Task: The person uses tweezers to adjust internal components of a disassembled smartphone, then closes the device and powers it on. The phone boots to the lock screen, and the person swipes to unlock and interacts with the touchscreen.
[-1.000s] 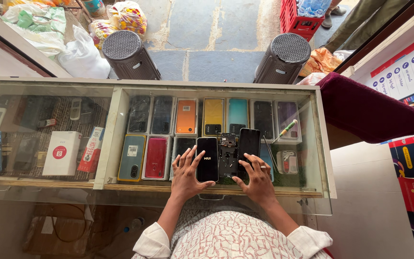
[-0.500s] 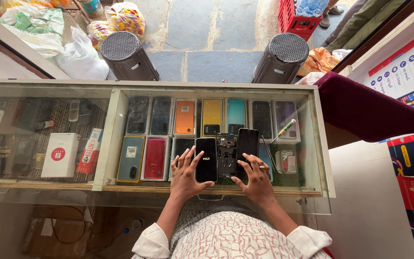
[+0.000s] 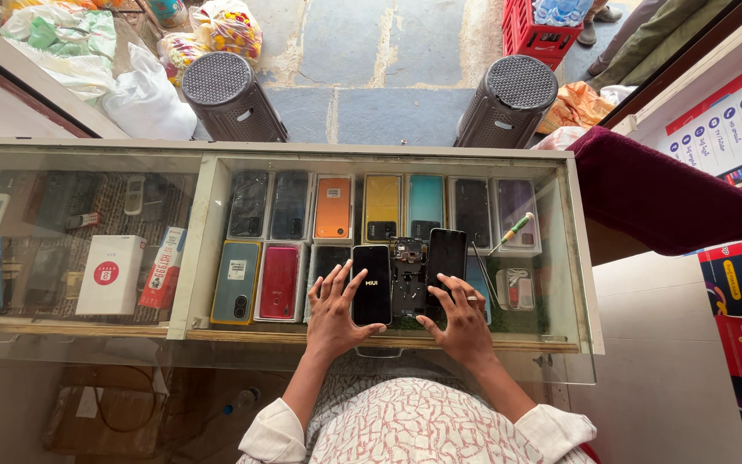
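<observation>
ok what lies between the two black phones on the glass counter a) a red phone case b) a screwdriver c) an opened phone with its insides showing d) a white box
c, an opened phone with exposed parts lies between the left phone and the right phone.

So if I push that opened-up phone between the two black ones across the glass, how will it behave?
The opened phone lies flat on the glass counter, so it would probably slide, not tip. Its bare insides look fragile. With the left hand and right hand close by, it would likely bump the lit phone.
</observation>
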